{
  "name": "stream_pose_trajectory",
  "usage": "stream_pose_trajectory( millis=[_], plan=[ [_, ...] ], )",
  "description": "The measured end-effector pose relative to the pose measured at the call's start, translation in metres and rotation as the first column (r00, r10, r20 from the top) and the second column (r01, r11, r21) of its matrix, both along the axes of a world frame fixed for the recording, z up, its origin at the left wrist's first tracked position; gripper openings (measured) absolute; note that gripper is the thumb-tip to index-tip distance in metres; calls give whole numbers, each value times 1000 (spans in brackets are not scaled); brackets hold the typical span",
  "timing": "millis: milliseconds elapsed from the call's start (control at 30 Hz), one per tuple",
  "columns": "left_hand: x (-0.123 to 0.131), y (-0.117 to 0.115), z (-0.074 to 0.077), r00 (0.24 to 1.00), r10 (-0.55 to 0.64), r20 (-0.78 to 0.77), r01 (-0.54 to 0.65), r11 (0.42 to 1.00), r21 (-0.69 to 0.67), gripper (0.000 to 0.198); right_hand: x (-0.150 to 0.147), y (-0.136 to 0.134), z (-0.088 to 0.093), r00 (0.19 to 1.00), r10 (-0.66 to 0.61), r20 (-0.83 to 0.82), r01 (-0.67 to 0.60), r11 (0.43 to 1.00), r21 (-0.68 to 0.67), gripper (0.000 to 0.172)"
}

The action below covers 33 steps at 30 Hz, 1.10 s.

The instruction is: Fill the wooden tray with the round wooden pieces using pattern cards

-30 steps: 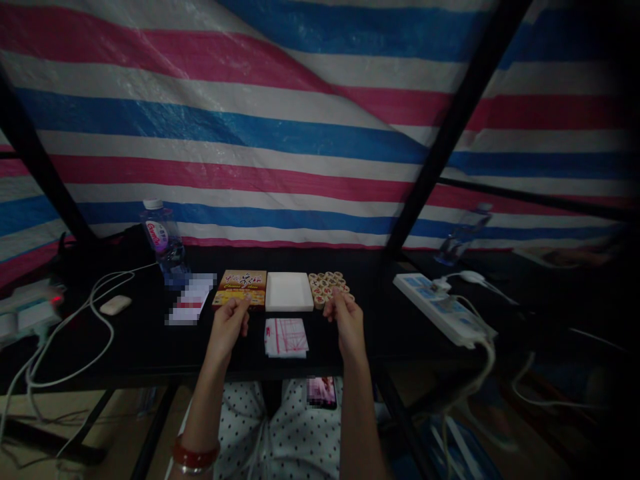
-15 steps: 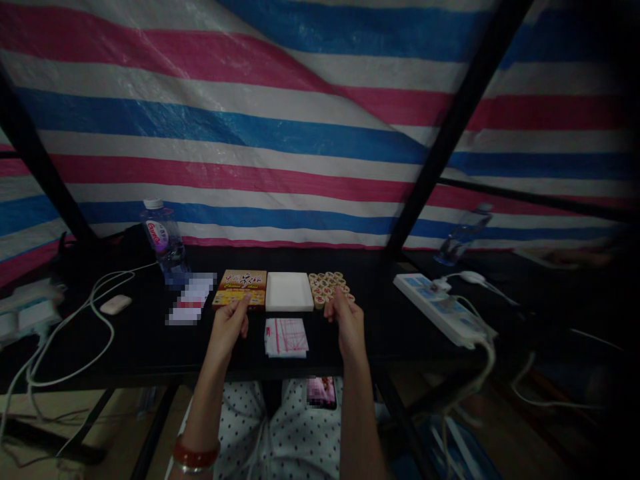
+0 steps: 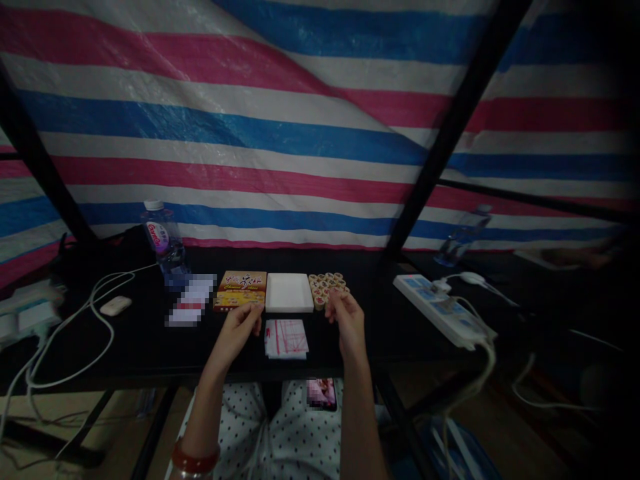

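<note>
My left hand (image 3: 242, 325) hangs over the near right corner of a printed Chinese chess box lid (image 3: 242, 288). Its thumb and fingers are closed together, with nothing showing in them. A shallow white box (image 3: 289, 293) lies right of the lid. Close-packed round Chinese chess pieces (image 3: 323, 283), marked in red and dark, sit against the box's right side. My right hand (image 3: 349, 321) is at their near right edge, hiding some. Its thumb and index finger are pinched, and whether a piece is between them is hidden. Between my hands lies a folded paper sheet with red lines (image 3: 287, 339).
A water bottle (image 3: 166, 243) and a blurred-out paper (image 3: 193, 299) stand left, near a white case (image 3: 116, 305) and white cables. A power strip (image 3: 437, 311) and another bottle (image 3: 463, 237) are right. A phone (image 3: 327, 393) rests on my lap. Someone's hand (image 3: 583, 256) shows far right.
My left hand has shifted slightly right and its thumb has lowered toward its fingers. My right thumb and index finger have come together. The objects on the table have stayed put.
</note>
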State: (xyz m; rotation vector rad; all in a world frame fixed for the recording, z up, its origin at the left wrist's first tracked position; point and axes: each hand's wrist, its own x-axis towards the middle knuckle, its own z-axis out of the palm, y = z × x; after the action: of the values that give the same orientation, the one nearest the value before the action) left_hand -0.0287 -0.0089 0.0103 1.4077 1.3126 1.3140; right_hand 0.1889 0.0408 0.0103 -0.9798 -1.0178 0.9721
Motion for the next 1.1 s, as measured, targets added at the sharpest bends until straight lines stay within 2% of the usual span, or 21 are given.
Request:
stream_pose_trajectory(
  millis=[167, 267, 300, 367, 433, 500, 600, 767, 933, 1033, 1100],
  plan=[
    [8, -7, 5, 979, -109, -171, 123, 990, 70, 29, 0, 0, 0, 999, 16, -32, -16, 1000, -16, 37],
    [15, -17, 8, 917, -171, -360, 207, 976, 63, 24, 0, 1, -2, 999, 23, -23, -23, 1000, -12, 35],
    [18, -21, 8, 879, -208, -429, 248, 968, 38, 31, 0, 2, -2, 1000, 22, -22, -22, 1000, -12, 36],
    [26, -28, 7, 784, -279, -554, 301, 952, -54, 61, 0, 2, -3, 1000, 18, -20, -18, 1000, -13, 37],
    [36, -35, 5, 686, -326, -650, 315, 939, -138, 81, 0, 2, -3, 1000, 16, -21, -16, 1000, -9, 37],
    [44, -39, 1, 607, -340, -718, 315, 933, -176, 85, 0, 2, -2, 999, 16, -28, -17, 1000, -5, 37],
    [51, -44, -1, 544, -324, -774, 285, 939, -193, 82, 1, 1, 0, 999, 17, -49, -18, 1000, -12, 37],
    [51, -50, 1, 498, -293, -816, 201, 955, -220, 81, 1, 0, 3, 998, 21, -65, -22, 1000, -17, 39],
    [47, -57, 8, 474, -304, -827, 183, 952, -245, 80, 1, 0, 2, 999, 15, -47, -15, 1000, -12, 38],
    [43, -61, 15, 497, -311, -810, 204, 949, -239, 75, 1, 1, 1, 999, 25, -41, -25, 1000, -3, 37],
    [39, -62, 19, 545, -307, -780, 234, 949, -210, 68, 1, 1, 1, 999, 34, -36, -34, 999, 3, 37]
  ],
)
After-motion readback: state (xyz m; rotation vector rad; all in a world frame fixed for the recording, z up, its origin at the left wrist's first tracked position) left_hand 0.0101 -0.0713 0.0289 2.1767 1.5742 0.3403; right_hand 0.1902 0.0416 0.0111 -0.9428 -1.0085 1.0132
